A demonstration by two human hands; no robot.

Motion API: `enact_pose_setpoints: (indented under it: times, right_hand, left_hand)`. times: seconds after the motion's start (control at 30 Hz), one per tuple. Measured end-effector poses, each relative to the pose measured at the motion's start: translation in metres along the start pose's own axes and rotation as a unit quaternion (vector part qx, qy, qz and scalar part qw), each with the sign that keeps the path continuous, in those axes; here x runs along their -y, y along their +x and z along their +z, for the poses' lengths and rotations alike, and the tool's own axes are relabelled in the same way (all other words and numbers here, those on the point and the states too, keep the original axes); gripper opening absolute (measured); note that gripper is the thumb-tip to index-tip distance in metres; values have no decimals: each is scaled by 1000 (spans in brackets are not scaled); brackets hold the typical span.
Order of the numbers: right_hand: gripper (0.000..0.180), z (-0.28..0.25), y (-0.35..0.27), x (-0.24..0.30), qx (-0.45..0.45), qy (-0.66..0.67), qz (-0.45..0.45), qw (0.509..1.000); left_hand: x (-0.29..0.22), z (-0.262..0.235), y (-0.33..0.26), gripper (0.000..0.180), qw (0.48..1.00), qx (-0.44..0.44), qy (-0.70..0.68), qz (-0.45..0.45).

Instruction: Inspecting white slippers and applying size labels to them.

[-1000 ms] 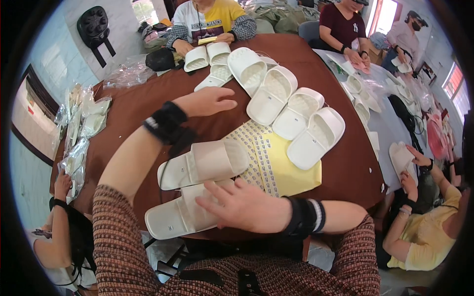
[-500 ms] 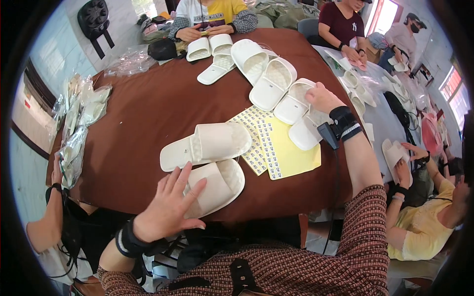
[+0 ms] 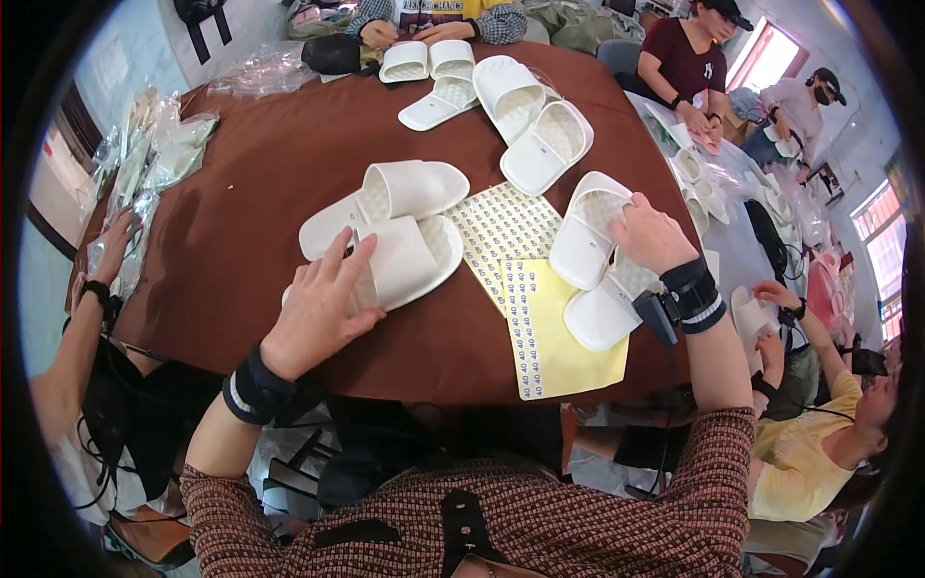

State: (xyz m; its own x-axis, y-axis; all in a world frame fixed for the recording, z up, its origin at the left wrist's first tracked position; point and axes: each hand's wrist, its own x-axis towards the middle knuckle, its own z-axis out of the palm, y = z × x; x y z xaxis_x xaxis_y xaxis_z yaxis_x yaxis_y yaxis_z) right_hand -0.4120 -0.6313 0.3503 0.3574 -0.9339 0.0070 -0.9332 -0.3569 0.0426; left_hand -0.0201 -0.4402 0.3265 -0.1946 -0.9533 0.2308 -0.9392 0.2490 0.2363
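Observation:
My left hand (image 3: 323, 308) lies over the heel end of a white slipper (image 3: 400, 260), its fingers spread across the sole. Just beyond, a second white slipper (image 3: 376, 197) lies against it, toe to the right. My right hand (image 3: 655, 234) has its fingers closed on the edge of a white slipper (image 3: 583, 231) at the right. Another slipper (image 3: 602, 313) lies nearer me beside that one, partly covered by my right hand and wrist. Between the two pairs are a printed sticker sheet (image 3: 501, 226) and a yellow sheet (image 3: 578, 356) with printed stickers along one side.
More white slippers (image 3: 549, 144) lie farther back on the brown-covered table (image 3: 255, 202). Plastic-wrapped slippers (image 3: 173, 159) line the left edge, with another person's hand (image 3: 116, 246) on them. Co-workers sit across and to the right, beside a table (image 3: 742, 207) holding slippers.
My left hand and the left pair have moved away from me. The right-hand pair has come nearer, apart from the far slippers, uncovering more of the sticker sheet. The view has shifted.

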Motion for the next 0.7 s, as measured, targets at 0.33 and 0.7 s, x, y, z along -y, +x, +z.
enact_pose_setpoints:
  times: [0.33,0.7]
  right_hand:
    - [44,-10,23,18,8,-8,31,999]
    - [34,-4,122,64,-174,-166,-302,922]
  left_hand:
    - [-49,-2,29,65,990,-97,-27,97]
    - [-77,67,92,65,970,26,24,241]
